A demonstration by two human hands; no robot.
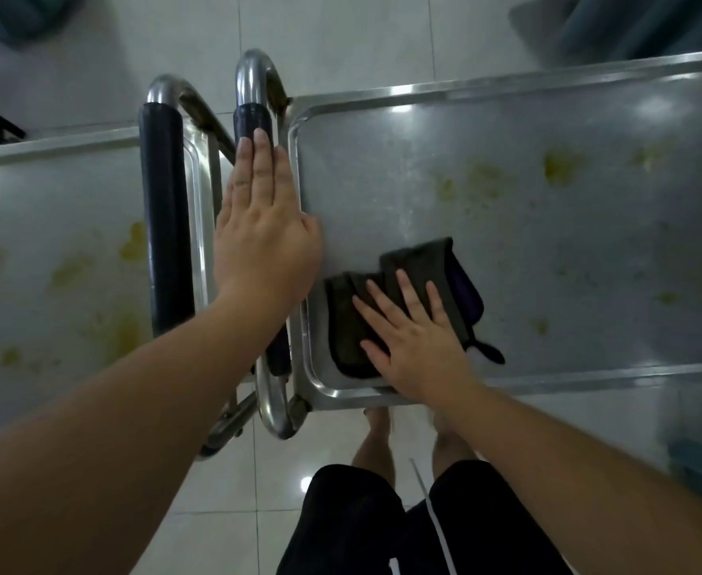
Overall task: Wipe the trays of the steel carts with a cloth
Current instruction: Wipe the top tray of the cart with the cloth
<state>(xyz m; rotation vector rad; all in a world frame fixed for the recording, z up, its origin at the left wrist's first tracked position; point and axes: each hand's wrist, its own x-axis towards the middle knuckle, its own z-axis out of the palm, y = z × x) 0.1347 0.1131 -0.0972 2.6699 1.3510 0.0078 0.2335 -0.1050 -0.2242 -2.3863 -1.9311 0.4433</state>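
Note:
Two steel carts stand side by side, handles meeting in the middle. The right cart's tray point(569, 226) carries yellowish stains across its far and right parts. A dark folded cloth point(419, 263) lies on this tray near its front left corner. My right hand point(415, 342) presses flat on the cloth with fingers spread and straight. My left hand point(264, 226) lies flat with straight fingers on the right cart's black-gripped handle point(253, 118), at the tray's left rim. The left cart's tray point(50, 226) also shows yellowish stains.
The left cart's black-gripped handle point(164, 209) runs parallel just left of my left hand. Pale tiled floor point(224, 512) lies below, with my legs in black shorts point(382, 524) at the carts' front edge. Dark blue objects point(647, 22) sit on the floor at the back.

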